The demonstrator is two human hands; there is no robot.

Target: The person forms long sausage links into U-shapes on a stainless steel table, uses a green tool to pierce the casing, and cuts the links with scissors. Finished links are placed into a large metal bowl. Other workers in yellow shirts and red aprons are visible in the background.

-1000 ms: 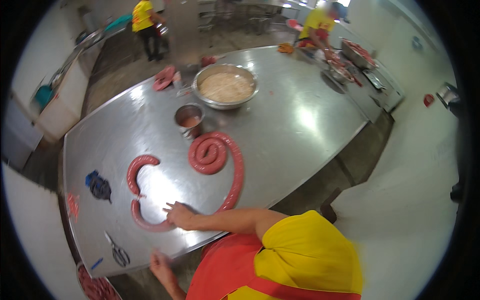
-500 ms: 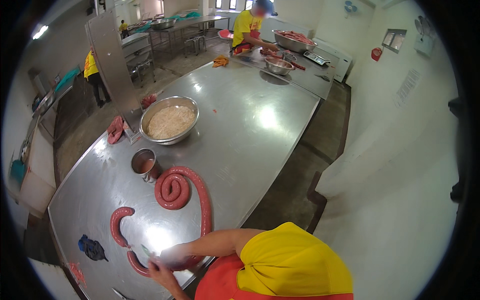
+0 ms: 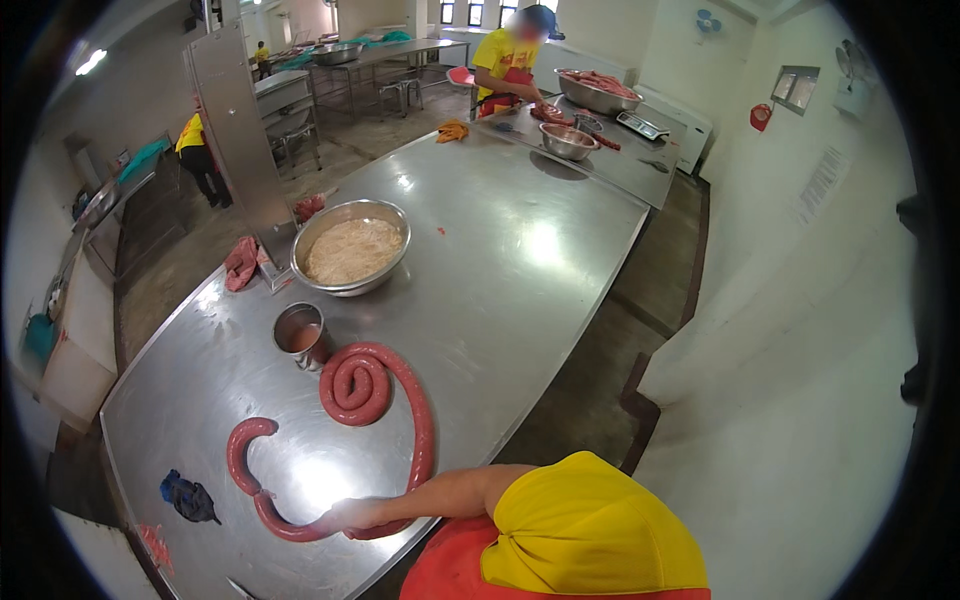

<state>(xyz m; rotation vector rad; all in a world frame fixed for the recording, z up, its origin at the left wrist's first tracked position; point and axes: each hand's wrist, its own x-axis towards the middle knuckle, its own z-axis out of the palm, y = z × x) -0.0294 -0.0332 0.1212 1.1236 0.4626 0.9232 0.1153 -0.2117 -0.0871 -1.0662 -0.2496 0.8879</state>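
Observation:
My right hand (image 3: 350, 515) is on the pink sausage rope (image 3: 290, 525) near the steel table's front edge, its fingers blurred, so their grip is unclear. My left hand is out of sight. The rope has a pinched joint at the lower left and runs up on the right into a coil (image 3: 355, 390). Left of it lies a crumpled blue-black item (image 3: 190, 495). The tip of a metal tool (image 3: 238, 588) shows at the bottom edge. Behind the coil stand a steel container (image 3: 300, 330) with reddish contents and a wide bowl (image 3: 350, 250) of pale mixture.
A co-worker (image 3: 505, 65) in yellow works at the far table (image 3: 650, 175) with meat bowls (image 3: 595, 90) and a scale (image 3: 640, 125). Another person (image 3: 195, 150) stands beyond a steel post (image 3: 225, 130) at left. A white wall (image 3: 780, 330) runs along the right.
My right hand has lowered onto the sausage near the front edge. My left hand, seen reaching up beside it, has gone out of sight. The view has tilted up toward the room.

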